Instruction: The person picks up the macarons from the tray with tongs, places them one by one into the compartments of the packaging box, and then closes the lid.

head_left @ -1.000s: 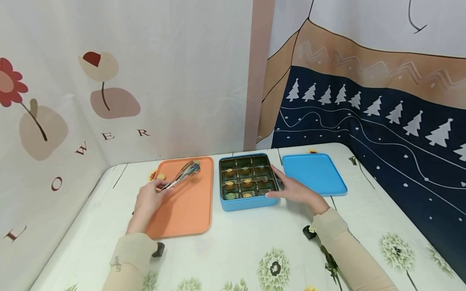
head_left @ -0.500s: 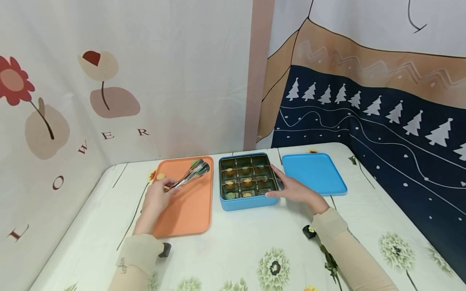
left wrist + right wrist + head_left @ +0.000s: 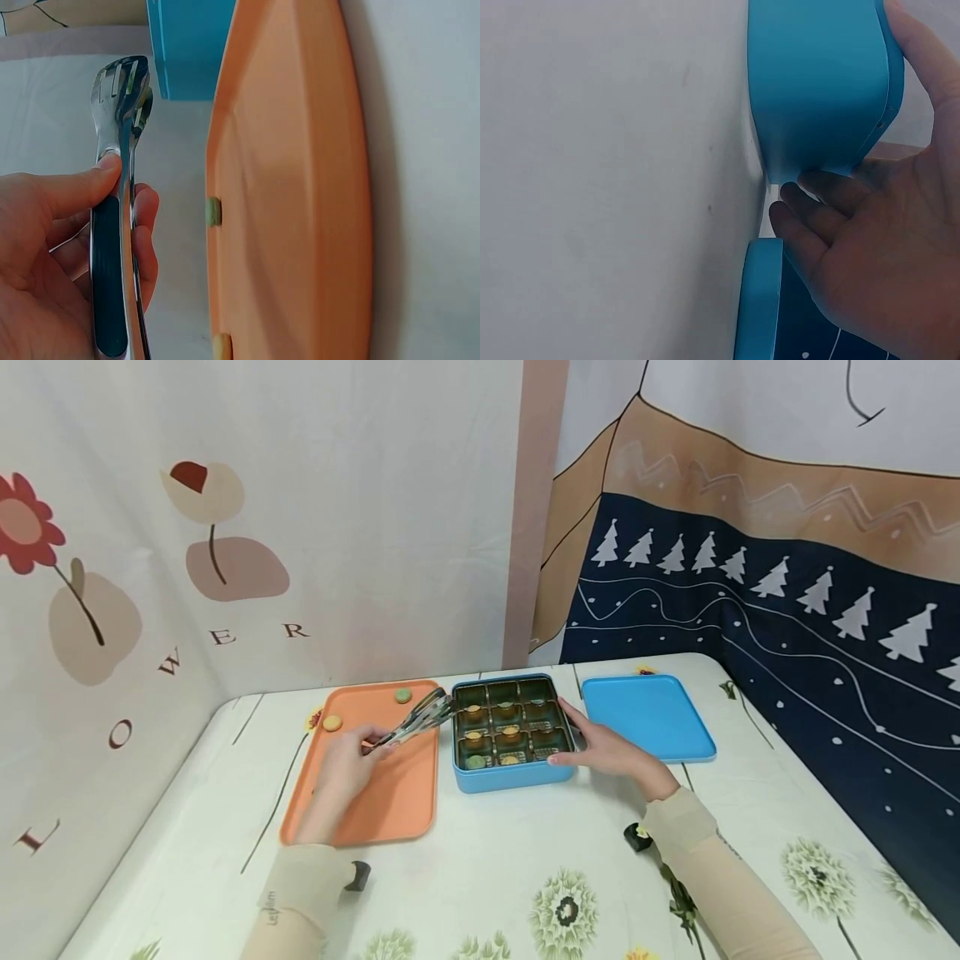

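My left hand (image 3: 348,764) grips metal tongs (image 3: 112,225) with dark handle insets, thumb on one arm and fingers round the other. The tongs' slotted tips reach over the orange tray's right edge to the blue box (image 3: 480,781); I cannot tell whether anything sits between them. The box stands uncovered. Its dark divided insert (image 3: 545,718) has small round yellow and green cookies, like macarons, in several compartments. My right hand (image 3: 603,750) holds the box at its right side, thumb at the front corner rim, fingers against the wall (image 3: 817,82).
The orange tray (image 3: 375,806) lies left of the box, with a yellow cookie (image 3: 332,723) and a green cookie (image 3: 403,695) on it. A flat blue lid (image 3: 652,718) lies right of the box. Printed curtains stand behind the table.
My left hand has carried the tongs rightward over the tray to the box's left edge, uncovering the green cookie. The right hand and the box stay where they were.
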A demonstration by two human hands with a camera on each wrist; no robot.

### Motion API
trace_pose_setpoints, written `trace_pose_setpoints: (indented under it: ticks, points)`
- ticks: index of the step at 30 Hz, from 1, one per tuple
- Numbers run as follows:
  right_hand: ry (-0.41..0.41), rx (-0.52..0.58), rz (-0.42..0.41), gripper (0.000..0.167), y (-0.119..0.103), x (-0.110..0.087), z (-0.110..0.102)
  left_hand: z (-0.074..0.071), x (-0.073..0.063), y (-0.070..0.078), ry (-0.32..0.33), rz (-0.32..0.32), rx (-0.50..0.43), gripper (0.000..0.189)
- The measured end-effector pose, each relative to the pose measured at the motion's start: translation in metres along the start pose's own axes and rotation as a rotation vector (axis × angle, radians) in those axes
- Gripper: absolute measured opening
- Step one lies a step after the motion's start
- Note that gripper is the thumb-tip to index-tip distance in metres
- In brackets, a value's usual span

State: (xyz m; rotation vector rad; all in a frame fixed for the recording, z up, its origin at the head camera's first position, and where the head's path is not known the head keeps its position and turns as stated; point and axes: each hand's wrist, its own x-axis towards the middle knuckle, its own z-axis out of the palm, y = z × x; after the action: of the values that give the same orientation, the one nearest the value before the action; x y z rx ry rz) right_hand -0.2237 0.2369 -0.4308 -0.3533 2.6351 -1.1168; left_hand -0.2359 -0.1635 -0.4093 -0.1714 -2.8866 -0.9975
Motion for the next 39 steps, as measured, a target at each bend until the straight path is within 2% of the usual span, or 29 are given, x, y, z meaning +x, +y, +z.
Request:
trace_pose_setpoints:
  ticks: [11,32,39]
  points:
    - [-0.001,0.003,-0.002,0.110,0.002,0.000,0.000,0.009,-0.002,0.015,0.011,0.042,-0.008,0.022]
    - [-0.001,0.008,-0.017,0.110,0.004,0.002,0.000,0.034,-0.008,0.058,-0.072,0.087,-0.107,0.025]
    - [-0.005,-0.001,-0.011,0.109,0.004,0.000,0.000,0.045,-0.010,0.074,-0.120,0.127,-0.110,0.025]
